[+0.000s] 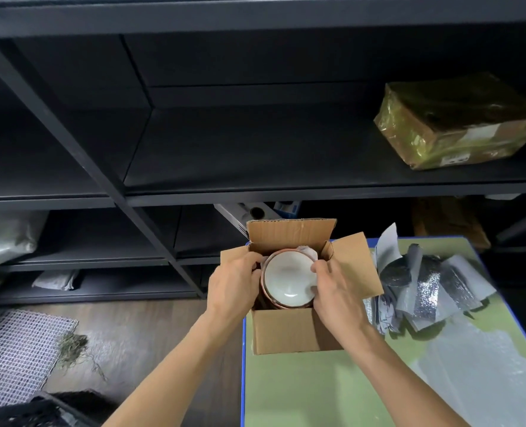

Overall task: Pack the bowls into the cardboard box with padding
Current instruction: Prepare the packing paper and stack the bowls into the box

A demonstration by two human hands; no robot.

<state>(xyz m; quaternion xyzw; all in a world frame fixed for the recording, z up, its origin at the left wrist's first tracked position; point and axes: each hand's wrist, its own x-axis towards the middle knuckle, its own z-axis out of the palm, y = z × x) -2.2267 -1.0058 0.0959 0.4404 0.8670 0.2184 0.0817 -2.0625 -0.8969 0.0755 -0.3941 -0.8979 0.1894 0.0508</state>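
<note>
Below, a green-topped bench point(317, 389), with the cardboard box point(289, 331) standing on its near left corner, flaps open.

At 3 o'clock of the box, lying on the bench just beside the right flap: a loose pile of silver and grey padding point(425, 285).

Over the box mouth, 2 hands. Left hand point(234, 282) at 9 o'clock of the bowl, fingers curled down at the rim. Right hand point(335, 291) at 3 o'clock, thumb and fingers pinching the rim there. Equally near, 1 on each side, apparently sharing the hold.

Between the hands, inside the box: the bowl point(286, 278), white within, reddish-brown outside, mouth pointing straight up. Round, so no long axis across; only axis vertical, in line with the way down into the box. Possibly resting on a 2nd bowl beneath; cannot tell.

Tucked at 1 o'clock, between rim and box wall: a wad of white paper point(309, 252).

Likely next: settle the bowl level, release evenly, then reach to 3 o'clock for more padding, with the right hand the nearer.
</note>
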